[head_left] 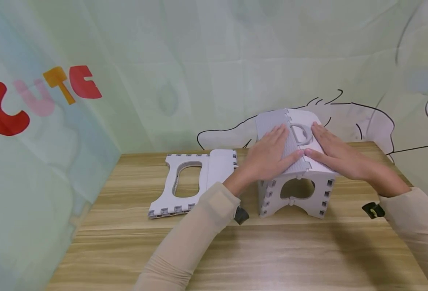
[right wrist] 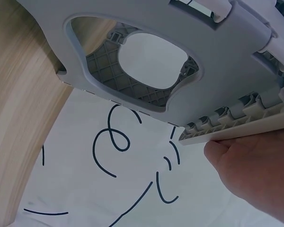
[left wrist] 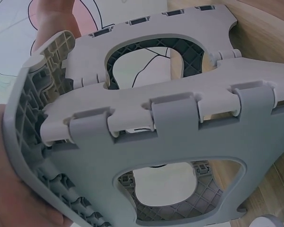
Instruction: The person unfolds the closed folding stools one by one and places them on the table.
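A white and grey folding step stool (head_left: 319, 198) stands partly unfolded on the table, its two seat halves sloping down from a raised middle hinge. My left hand (head_left: 266, 155) lies with straight fingers on the grey half of the seat. On the white half rests my right hand (head_left: 335, 155), fingers extended, its thumb meeting the left thumb near the hinge. Between the hands is a grey loop handle (head_left: 297, 137). The left wrist view shows the stool's hinged side panels (left wrist: 175, 127) bent inward. In the right wrist view, the right hand (right wrist: 255, 175) is against the seat's outer face.
A second folding stool (head_left: 219, 165), folded flat, lies to the left on the wooden table (head_left: 272, 254). Behind the table hangs a printed cloth (head_left: 163, 60) with cartoon lines and coloured letters. Dark straps (head_left: 373, 210) hang below the wrists.
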Motion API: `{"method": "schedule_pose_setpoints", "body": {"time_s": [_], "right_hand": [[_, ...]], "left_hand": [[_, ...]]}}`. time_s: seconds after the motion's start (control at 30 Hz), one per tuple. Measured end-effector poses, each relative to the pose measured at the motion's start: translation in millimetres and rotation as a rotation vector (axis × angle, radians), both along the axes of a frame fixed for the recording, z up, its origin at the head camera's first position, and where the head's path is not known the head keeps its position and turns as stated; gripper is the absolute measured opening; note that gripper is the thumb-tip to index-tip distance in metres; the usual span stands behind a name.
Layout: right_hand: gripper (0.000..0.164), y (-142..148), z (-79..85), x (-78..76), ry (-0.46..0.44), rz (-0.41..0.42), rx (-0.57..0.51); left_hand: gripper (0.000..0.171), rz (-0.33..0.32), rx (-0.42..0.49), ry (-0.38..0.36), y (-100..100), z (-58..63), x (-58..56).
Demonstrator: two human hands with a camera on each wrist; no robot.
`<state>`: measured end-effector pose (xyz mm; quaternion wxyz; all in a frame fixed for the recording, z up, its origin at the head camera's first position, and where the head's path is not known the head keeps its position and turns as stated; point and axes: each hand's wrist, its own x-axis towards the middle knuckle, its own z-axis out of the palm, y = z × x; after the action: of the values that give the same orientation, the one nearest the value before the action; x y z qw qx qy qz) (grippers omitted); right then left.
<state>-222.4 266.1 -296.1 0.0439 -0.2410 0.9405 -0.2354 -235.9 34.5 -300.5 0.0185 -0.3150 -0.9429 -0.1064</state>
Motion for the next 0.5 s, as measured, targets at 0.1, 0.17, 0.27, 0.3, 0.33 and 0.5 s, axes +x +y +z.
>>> {"method": "schedule_pose_setpoints", "body": {"time_s": [0.1,0.17,0.27,0.3,0.33,0.5], "right_hand": [[0.080,0.3,0.4,0.9,0.009,0.000,0.019],[0.081,0.3,0.4,1.1,0.018,0.001,0.033],[0.082,-0.1,1.1,1.5,0.028,-0.002,0.055],[0.082,-0.2,1.2,1.4,0.030,-0.003,0.060],[0.082,-0.4,1.5,1.4,0.031,-0.003,0.065],[0.082,-0.7,2.6,1.5,0.036,0.000,0.076]], "left_hand": [[0.083,0.004,-0.026,0.003,1.1,0.6,0.4],[0.083,0.007,-0.041,0.004,1.7,1.0,0.5],[0.084,0.007,-0.062,0.005,2.3,1.5,1.0],[0.084,0.007,-0.066,0.005,2.5,1.7,0.9],[0.084,0.007,-0.070,0.004,2.6,2.0,0.8],[0.084,0.003,-0.077,0.000,2.4,3.9,0.7]]}}
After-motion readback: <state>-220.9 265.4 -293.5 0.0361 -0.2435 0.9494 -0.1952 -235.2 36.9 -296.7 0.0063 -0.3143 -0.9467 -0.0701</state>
